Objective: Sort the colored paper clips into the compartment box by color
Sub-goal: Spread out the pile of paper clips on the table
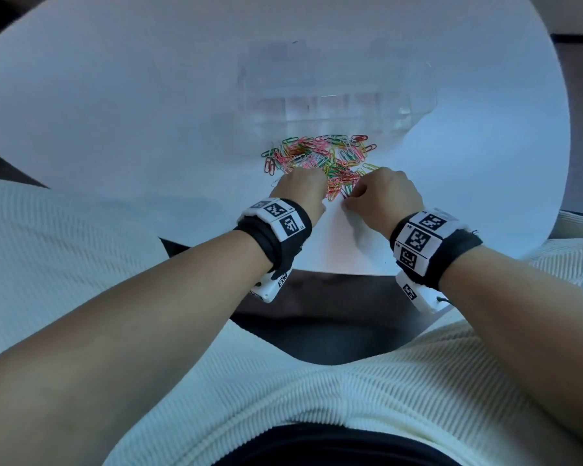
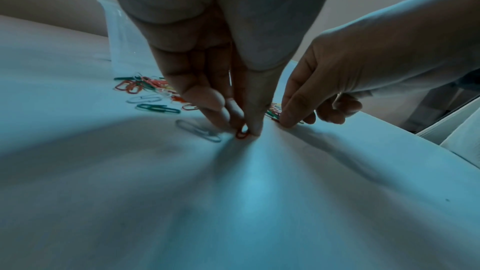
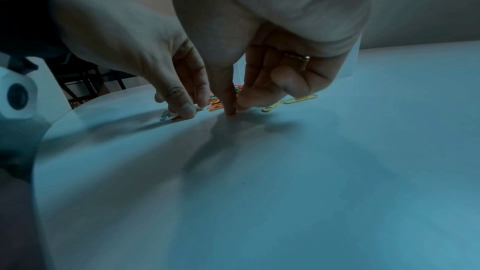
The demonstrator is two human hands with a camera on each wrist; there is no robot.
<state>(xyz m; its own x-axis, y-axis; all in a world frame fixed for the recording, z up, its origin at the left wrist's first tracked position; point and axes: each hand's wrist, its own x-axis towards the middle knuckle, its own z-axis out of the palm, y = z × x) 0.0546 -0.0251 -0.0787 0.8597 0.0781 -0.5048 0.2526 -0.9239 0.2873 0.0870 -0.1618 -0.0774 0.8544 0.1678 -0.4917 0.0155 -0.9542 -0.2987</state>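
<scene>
While both hands work the near edge of the pile, pinching: left hand (image 2: 221,98) nipping a red paper clip (image 2: 241,133) between thumb and fingertips against the round white table (image 1: 115,112), right hand (image 3: 249,81) with thumb and forefinger closed on something at the surface, too hidden to name. Just beside the left fingertips, a white clip (image 2: 198,130) lying loose; off to the right, two yellow clips (image 3: 291,102). Further in, toward the table's middle, the mixed pile of paper clips (image 1: 320,156), red, green, pink, yellow and white, tangled together. Likely trouble: hooked clips dragging neighbours of another colour along, or a thin wire slipping from a fingertip pinch on the smooth top. Beyond the pile, toward the far edge, the clear compartment box (image 1: 334,112), blurred and nearly invisible; apparently nothing coloured in it, though hard to tell.
</scene>
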